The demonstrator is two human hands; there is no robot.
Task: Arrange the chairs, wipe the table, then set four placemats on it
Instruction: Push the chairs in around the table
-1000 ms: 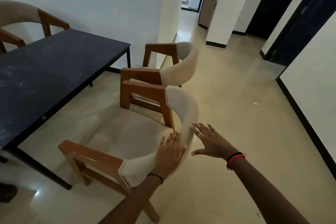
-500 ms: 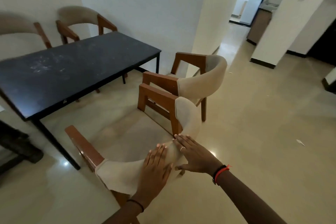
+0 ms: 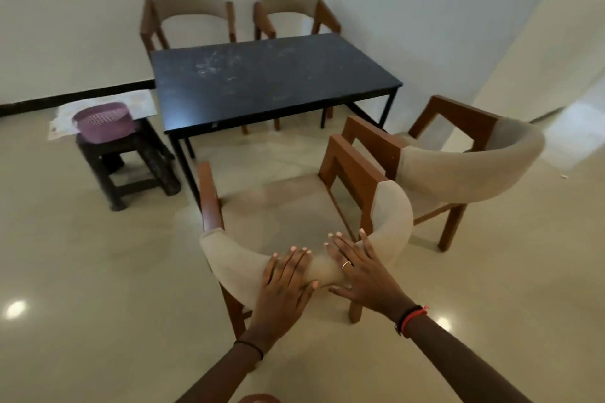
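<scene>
Both hands lie flat on the curved beige back of the nearest chair (image 3: pixel 229 260): the left hand (image 3: pixel 288 285) with straight fingers close together, the right hand (image 3: pixel 363 275) with straight fingers fanned apart. The chair has brown wooden arms and legs and stands just before the black table (image 3: pixel 268 82), its seat opening toward the table's near long edge. The pale-smudged tabletop runs lengthwise left to right. A matching second chair (image 3: pixel 468 167) stands just beside on the right, angled leftward.

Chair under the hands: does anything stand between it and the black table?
Nothing visible does: only bare floor lies between the chair and the table. A second chair stands close on its right and a dark stool off to the left, both beside the path.
</scene>
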